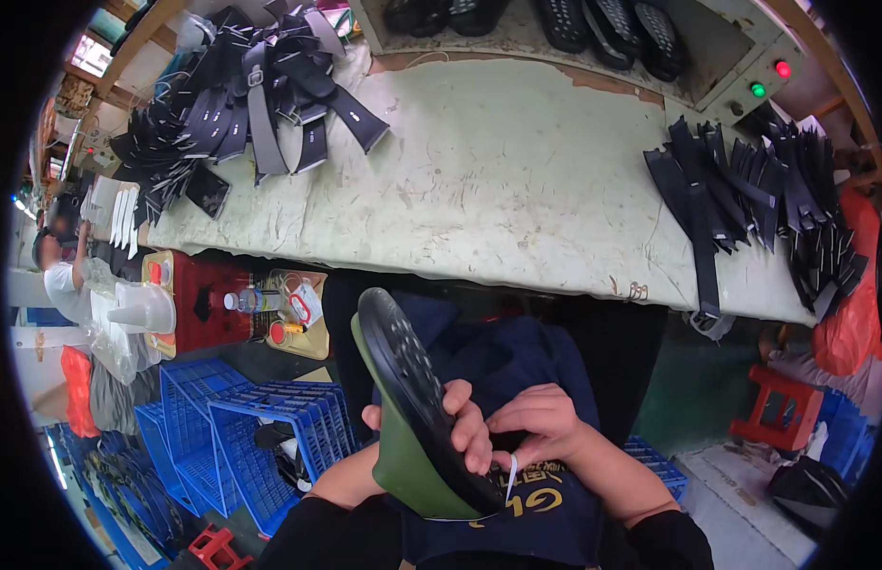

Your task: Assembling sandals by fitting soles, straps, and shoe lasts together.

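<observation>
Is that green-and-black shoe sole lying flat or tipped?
Tipped: the left hand holds the sole on a slant, its black studded face and green side both showing.

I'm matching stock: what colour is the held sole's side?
The sole's side is green, clearest in head view.

Big worktable [498, 180], pale top all scuffed up, with a grubby cabinet [721, 84] along its far edge, red lamp [783, 69] and green lamp [757, 90] both lit. Blue crates [332, 423] off its near left side, red stool [789, 407] by its right end.
</observation>
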Tool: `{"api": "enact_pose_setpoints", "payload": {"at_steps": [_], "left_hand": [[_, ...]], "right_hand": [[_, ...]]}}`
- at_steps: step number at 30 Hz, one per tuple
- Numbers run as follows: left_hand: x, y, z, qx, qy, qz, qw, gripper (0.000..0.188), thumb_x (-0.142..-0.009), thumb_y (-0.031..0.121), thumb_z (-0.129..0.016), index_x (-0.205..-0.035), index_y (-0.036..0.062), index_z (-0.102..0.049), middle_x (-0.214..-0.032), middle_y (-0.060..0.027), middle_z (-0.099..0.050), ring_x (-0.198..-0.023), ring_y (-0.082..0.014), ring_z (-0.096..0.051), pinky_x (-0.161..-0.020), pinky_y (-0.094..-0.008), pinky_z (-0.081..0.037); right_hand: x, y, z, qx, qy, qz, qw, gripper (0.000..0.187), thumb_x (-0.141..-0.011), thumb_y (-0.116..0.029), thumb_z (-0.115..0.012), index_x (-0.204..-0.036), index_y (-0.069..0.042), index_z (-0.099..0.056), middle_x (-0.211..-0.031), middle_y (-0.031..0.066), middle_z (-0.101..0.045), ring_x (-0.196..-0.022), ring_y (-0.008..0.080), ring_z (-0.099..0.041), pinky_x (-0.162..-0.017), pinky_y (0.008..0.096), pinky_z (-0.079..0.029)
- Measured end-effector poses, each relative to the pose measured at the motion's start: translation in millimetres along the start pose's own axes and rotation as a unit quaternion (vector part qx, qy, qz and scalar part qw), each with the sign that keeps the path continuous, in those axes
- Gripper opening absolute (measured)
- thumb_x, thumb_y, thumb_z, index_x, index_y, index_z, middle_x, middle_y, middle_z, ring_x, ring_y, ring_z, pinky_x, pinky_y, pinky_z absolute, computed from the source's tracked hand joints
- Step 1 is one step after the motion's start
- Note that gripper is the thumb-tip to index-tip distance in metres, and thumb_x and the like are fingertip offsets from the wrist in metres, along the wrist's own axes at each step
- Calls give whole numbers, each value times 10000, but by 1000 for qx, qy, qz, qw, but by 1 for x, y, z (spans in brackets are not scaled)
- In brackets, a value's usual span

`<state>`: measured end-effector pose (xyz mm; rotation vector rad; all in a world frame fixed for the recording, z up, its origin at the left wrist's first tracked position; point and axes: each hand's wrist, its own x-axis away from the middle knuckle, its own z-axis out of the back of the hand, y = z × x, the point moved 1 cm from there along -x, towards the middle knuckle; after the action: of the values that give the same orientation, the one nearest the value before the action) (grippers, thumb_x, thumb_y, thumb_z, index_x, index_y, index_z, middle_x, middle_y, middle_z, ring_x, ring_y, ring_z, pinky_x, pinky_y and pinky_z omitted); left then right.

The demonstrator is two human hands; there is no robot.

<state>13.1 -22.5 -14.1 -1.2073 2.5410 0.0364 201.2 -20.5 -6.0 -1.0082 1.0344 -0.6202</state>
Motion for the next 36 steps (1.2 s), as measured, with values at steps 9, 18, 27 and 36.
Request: {"api": "enact_pose_setpoints", "payload": {"at_steps": [9, 18, 27, 36], "left_hand": [[2, -7, -6, -20, -100, -8, 995, 829, -690, 612, -857, -1196, 47, -522, -1114, -232, -675, -1114, -442, -650, -983, -536, -503], [2, 26, -30, -69, -88, 2, 994, 858, -673, 567, -876, -1226, 24, -508, -1170, -263, -642, -1145, -449, -634, -981, -558, -510], [8, 22, -36, -249, 350, 3, 903, 779, -823, 547, -623, -1419, 61, -501, -1238, -154, -638, -1140, -357, -637, -992, -508, -513], [2, 23, -24, -231, 443, 18, 866, 766, -899, 610, -524, -1422, 51, -504, -1257, -135, -642, -1129, -259, -646, -971, -404, -529]], "right_hand": [[2, -26, 0, -133, -17, 4, 991, 392, -681, -132, -926, -615, -105, -540, -641, 43, -621, -576, 209, -649, -596, 335, -560], [20, -7, 89, -26, 251, -12, 968, 307, -848, -113, -739, -655, -65, -505, -622, 26, -532, -588, 178, -552, -607, 337, -502], [-31, -32, 225, 643, 143, -179, 731, 269, -778, -5, -685, -1045, -21, -649, -1004, 166, -641, -909, 329, -656, -758, 385, -531], [23, -41, 224, 580, 40, -248, 775, 487, -721, 51, -684, -1196, -53, -646, -1090, 199, -651, -979, 374, -651, -833, 432, -528]]}}
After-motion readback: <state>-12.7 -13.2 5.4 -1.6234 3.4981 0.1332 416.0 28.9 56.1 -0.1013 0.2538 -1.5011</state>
